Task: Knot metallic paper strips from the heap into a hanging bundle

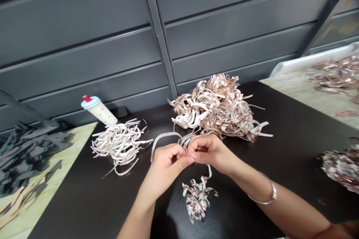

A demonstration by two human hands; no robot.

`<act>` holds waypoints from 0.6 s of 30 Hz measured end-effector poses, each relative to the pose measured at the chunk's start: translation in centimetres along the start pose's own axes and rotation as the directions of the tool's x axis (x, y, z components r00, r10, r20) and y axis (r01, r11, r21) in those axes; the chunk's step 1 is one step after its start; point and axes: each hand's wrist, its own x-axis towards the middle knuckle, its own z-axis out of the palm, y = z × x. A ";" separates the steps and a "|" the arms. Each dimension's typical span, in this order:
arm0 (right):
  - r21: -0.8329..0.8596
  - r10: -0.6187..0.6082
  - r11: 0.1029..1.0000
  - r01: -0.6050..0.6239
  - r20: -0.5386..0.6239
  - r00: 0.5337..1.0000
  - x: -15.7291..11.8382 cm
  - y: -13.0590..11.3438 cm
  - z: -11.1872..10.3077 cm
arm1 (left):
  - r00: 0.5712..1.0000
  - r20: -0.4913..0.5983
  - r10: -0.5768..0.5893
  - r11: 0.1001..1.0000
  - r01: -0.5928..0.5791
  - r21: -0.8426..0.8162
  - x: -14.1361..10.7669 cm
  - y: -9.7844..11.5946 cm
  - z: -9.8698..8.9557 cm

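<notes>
Over the middle of the black table, my left hand (171,164) and my right hand (209,153) meet with thumbs and fingers pinched together. Between them they hold a thin pale strip (165,135), which loops up behind my left hand. Fingers hide the exact spot where the strip is gripped. Just below my hands lies a small heap of curled metallic and white bits (198,198). Behind my right hand rises a large pile of shiny rose-gold strips (221,106). To the left of my hands is a loose pile of white strips (119,143).
A white tumbler with a blue lid (99,110) leans at the back left, near the grey panelled wall (112,56). Dark scraps (30,153) cover a surface at far left. More metallic curls (343,168) lie at the right edge. The black table (280,164) extends under everything central.
</notes>
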 end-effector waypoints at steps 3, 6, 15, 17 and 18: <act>0.087 0.028 0.996 -0.029 0.022 0.999 -0.1 0.1 0.3 | 0.997 0.069 0.040 0.996 -0.045 0.071 0.0 0.3 -0.5; 0.254 0.097 0.960 -0.115 0.084 0.992 0.0 0.5 0.3 | 0.985 0.141 0.102 0.993 -0.110 0.045 0.0 0.6 -0.8; 0.231 -0.068 0.973 -0.001 0.291 0.954 0.6 0.3 -2.6 | 0.963 0.071 0.258 0.966 -0.258 -0.010 -0.3 0.6 -0.4; 0.065 -0.095 0.995 0.079 0.299 0.950 0.6 -0.2 -3.0 | 0.956 0.026 0.292 0.946 -0.292 0.138 -0.3 0.6 -0.2; -0.007 -0.109 0.993 0.117 0.299 0.948 0.6 -0.3 -3.1 | 0.948 0.010 0.318 0.925 -0.312 0.217 -0.3 0.6 -0.1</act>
